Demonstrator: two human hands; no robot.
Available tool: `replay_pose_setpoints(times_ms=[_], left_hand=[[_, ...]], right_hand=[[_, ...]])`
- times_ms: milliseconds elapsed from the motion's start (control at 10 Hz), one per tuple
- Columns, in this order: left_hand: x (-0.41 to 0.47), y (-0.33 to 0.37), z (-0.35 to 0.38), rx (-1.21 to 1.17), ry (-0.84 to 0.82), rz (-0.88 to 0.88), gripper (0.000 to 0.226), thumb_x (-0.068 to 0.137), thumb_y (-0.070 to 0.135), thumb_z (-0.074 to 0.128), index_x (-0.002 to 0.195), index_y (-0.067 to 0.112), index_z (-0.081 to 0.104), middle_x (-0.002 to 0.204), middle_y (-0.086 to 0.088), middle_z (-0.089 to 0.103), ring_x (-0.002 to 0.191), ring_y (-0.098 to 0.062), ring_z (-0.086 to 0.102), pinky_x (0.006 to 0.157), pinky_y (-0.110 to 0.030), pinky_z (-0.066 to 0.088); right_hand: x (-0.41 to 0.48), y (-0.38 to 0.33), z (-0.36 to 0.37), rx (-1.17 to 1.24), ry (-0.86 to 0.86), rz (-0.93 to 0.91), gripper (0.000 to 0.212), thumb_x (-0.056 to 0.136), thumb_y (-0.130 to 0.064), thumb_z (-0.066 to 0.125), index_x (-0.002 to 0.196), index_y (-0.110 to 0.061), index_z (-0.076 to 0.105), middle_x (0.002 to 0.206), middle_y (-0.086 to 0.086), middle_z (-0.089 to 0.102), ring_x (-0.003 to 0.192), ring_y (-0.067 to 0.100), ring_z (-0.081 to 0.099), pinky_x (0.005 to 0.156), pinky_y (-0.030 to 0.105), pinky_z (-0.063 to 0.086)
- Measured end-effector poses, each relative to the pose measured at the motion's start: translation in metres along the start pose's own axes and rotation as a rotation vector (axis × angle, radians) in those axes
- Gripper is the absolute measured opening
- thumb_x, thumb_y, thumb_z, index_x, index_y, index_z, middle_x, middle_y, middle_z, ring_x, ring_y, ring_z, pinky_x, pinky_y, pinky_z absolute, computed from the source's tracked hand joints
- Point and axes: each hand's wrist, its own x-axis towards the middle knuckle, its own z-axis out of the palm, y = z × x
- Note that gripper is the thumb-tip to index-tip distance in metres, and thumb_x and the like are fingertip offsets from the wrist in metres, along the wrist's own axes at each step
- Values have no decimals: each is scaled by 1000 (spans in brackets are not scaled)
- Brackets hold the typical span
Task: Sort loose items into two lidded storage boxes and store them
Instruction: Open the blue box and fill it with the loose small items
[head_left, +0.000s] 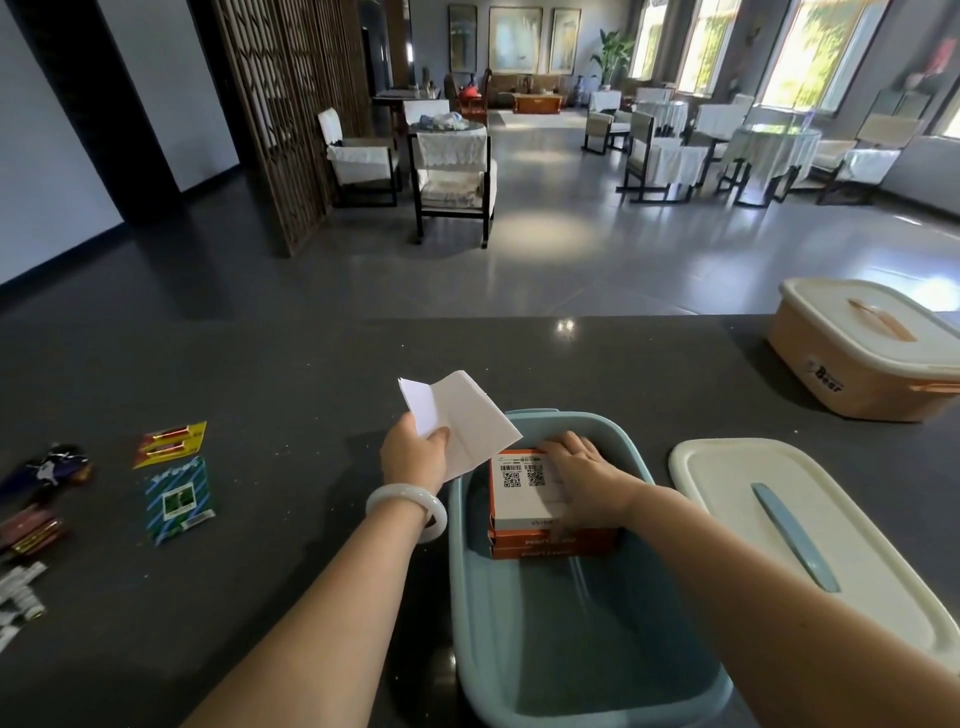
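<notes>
— While I've got the head feed up, give me the hands.
— Left hand (415, 454) pinches a folded white paper (462, 421) between thumb and fingers, held over the far left corner of the blue box (462, 561). There's a pale bangle (408, 506) on that wrist. Right hand (574, 462) is inside the box and grips the top carton (519, 501), fingers across its top, thumb down the near side.
— Carton?
— White, QR labels. It sits on orange cartons (553, 546) at the far end of the box. Box is open, near me on the dark counter (285, 364).
— Lids?
— Cream lid (737, 499) with a blue handle lies flat just right of the blue box. Peach box (852, 384) is far right with its lid on.
— Loose stuff?
— I see it all on the left: yellow card pack (171, 441), green packet (179, 499) nearer, and small items (31, 525) at the left edge, too blurred to name.
</notes>
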Motion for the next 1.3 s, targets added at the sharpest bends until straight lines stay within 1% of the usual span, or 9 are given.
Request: replay_pose_setpoints(times_ms=[100, 300, 600, 800, 900, 1000, 1100, 1200, 1300], left_hand=[[-2, 0, 0, -15, 1, -1, 29, 91, 15, 61, 118, 5, 60, 117, -11, 65, 106, -30, 62, 84, -37, 50], [-3, 2, -2, -23, -13, -11, 30, 92, 16, 60, 120, 5, 59, 119, -11, 64, 108, -30, 61, 92, -45, 51], [-4, 4, -4, -6, -29, -14, 33, 93, 18, 61, 123, 5, 57, 123, -11, 63, 110, -30, 60, 94, -45, 51], [-3, 3, -4, -11, -26, -13, 33, 93, 18, 61, 123, 5, 58, 122, -11, 63, 109, -30, 61, 93, -45, 51], [-3, 3, -4, -9, -27, -9, 32, 93, 18, 61, 122, 5, 58, 121, -11, 63, 109, -30, 61, 92, -44, 51], [-2, 2, -3, -2, -32, -2, 33, 94, 18, 60, 124, 6, 57, 122, -11, 63, 110, -29, 60, 90, -40, 52], [-1, 2, -2, 6, -23, 6, 32, 93, 16, 60, 122, 4, 59, 121, -12, 64, 109, -31, 61, 90, -41, 51], [-1, 2, -4, 8, -31, 6, 31, 93, 16, 60, 121, 4, 59, 120, -12, 64, 108, -30, 61, 89, -41, 52], [0, 4, -6, 28, -66, 43, 29, 92, 15, 61, 118, 4, 60, 116, -11, 64, 103, -27, 61, 82, -37, 50]], right_hand=[[0, 1, 1, -11, 21, -8, 119, 53, -54, 85, 149, -20, 23, 141, -3, 25, 136, 20, 21, 118, 34, 19], [-1, 1, 2, -26, 26, -8, 120, 54, -55, 84, 150, -19, 20, 141, -3, 25, 135, 20, 22, 118, 34, 21], [-3, 0, 5, -18, 34, -4, 118, 59, -58, 79, 151, -18, 16, 143, -4, 23, 136, 21, 22, 118, 36, 21], [-5, 0, 2, -23, 28, 21, 131, 47, -64, 83, 151, -20, 16, 144, -5, 23, 137, 20, 19, 118, 34, 18], [-7, -2, 0, -10, 21, 23, 133, 45, -66, 83, 151, -20, 16, 146, -6, 22, 139, 19, 16, 118, 34, 16], [-9, -7, -9, 30, 20, 16, 128, 48, -67, 81, 150, -22, 19, 147, -6, 23, 140, 19, 16, 119, 37, 18], [-13, -12, -21, 69, 45, 14, 114, 56, -59, 83, 148, -25, 26, 147, -6, 26, 140, 18, 19, 117, 40, 24], [-16, -11, -34, 123, 80, 34, 97, 65, -42, 83, 146, -25, 32, 145, -6, 30, 136, 17, 26, 114, 37, 30], [-15, -8, -43, 158, 197, 64, 69, 79, -27, 75, 141, -18, 45, 137, -1, 44, 127, 19, 43, 105, 33, 39]])
